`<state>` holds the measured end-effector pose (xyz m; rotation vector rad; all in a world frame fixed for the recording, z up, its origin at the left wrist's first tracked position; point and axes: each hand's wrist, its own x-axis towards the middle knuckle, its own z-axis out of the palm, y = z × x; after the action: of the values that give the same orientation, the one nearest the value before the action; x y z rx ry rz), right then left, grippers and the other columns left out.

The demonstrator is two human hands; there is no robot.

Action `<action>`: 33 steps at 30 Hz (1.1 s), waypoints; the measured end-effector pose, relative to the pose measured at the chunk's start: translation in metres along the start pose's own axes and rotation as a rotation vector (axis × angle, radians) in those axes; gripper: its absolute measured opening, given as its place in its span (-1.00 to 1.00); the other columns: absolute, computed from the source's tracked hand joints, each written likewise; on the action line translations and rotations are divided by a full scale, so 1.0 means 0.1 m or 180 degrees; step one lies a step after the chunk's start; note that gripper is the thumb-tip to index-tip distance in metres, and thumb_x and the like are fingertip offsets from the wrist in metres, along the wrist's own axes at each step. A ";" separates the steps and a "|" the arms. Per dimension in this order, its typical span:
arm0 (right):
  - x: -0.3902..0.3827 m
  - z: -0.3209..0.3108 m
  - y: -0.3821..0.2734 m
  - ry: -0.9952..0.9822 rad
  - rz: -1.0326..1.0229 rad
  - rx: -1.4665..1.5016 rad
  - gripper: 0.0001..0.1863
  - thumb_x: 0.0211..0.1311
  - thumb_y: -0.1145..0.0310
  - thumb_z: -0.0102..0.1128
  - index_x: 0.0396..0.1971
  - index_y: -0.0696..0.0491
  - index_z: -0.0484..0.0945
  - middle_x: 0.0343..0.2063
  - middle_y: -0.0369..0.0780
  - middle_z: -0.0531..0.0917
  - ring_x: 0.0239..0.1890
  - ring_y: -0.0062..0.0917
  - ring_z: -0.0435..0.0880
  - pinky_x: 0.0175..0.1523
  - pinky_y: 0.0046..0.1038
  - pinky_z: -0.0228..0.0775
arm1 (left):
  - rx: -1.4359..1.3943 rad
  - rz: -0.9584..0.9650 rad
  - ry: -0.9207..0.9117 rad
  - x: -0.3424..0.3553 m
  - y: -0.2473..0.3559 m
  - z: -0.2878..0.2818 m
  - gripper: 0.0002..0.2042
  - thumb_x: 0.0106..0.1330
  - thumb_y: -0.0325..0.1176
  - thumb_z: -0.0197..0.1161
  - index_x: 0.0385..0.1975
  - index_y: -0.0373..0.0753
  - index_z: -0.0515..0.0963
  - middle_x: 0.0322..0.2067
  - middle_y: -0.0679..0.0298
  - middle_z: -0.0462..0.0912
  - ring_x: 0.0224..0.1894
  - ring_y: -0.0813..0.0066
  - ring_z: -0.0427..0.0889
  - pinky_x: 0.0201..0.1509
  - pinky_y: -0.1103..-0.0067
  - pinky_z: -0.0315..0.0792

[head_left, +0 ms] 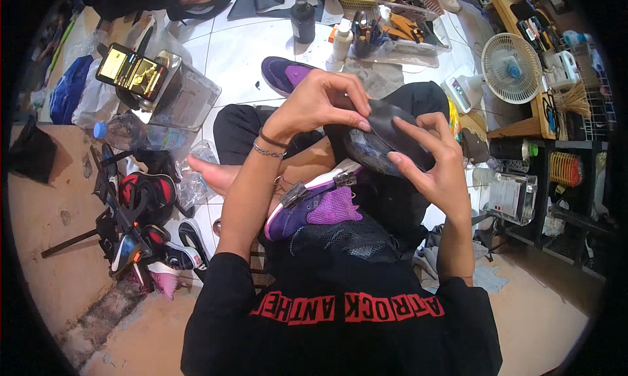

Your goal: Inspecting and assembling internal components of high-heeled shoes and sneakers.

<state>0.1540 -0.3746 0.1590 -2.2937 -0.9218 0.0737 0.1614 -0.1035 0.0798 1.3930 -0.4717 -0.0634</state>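
We are seeing a dark bottle (pixel 303 19) standing on the white tiled floor (pixel 229 49) near its far edge, and a slim white bottle with an orange cap (pixel 341 41) standing just to its right. A clear plastic box (pixel 180 98) is sitting toward the floor's left edge, with a flat black and gold case (pixel 131 70) lying on top of it. A clear box with a white printed label (pixel 512 197) is resting near the right edge.
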 end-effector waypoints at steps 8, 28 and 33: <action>-0.10 -0.17 -0.02 -0.0542 0.0075 0.0009 -0.35 0.03 0.29 0.56 0.22 -0.06 0.65 -0.12 -0.08 0.60 -0.15 -0.23 0.69 -0.02 -0.30 0.54 | -0.0015 0.0037 0.0167 0.00 0.03 0.03 -0.65 0.05 -0.66 0.57 -0.14 -0.32 0.71 -0.07 0.18 0.73 0.00 0.41 0.70 0.09 0.56 0.62; -0.16 -0.08 0.03 0.0059 0.0089 -0.0081 -0.48 -0.04 0.27 0.62 0.02 -0.01 0.79 -0.14 -0.12 0.63 -0.10 -0.35 0.65 0.04 -0.37 0.48 | 0.0288 -0.0311 -0.0355 0.02 0.00 0.14 -0.64 0.25 -0.59 0.46 0.07 -0.36 0.69 0.10 0.18 0.66 -0.03 0.53 0.71 0.07 0.61 0.63; -0.18 -0.06 0.03 0.0305 0.0226 0.0159 -0.59 0.04 0.34 0.58 -0.04 0.02 0.80 -0.15 -0.14 0.66 -0.09 -0.37 0.67 0.03 -0.39 0.47 | 0.0094 -0.0291 -0.0241 0.02 0.00 0.13 -0.61 0.20 -0.59 0.50 0.06 -0.34 0.70 0.10 0.17 0.66 0.00 0.49 0.71 0.09 0.58 0.67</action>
<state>0.1442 -0.3908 0.1585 -2.2629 -0.7813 0.0172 0.1587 -0.1166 0.0822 1.4447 -0.4733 -0.1846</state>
